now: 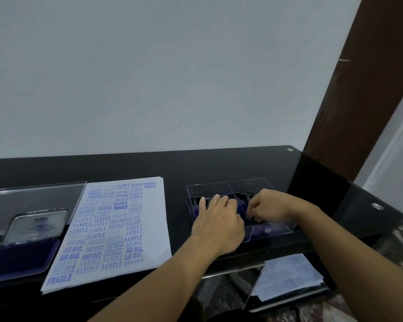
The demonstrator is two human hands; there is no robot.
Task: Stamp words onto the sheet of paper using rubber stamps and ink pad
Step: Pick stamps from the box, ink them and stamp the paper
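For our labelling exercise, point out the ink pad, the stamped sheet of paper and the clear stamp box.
ink pad [19,259], head view, on its dark blue inked surface.
sheet of paper [155,228], head view, on the unstamped right margin.
clear stamp box [228,189], head view, on the far transparent wall.

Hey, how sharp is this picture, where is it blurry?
Head view: the ink pad is smeared, its lid label unreadable; most words on the paper read; the left hand and right hand at the clear box are soft, so the right hand's grip is unclear.
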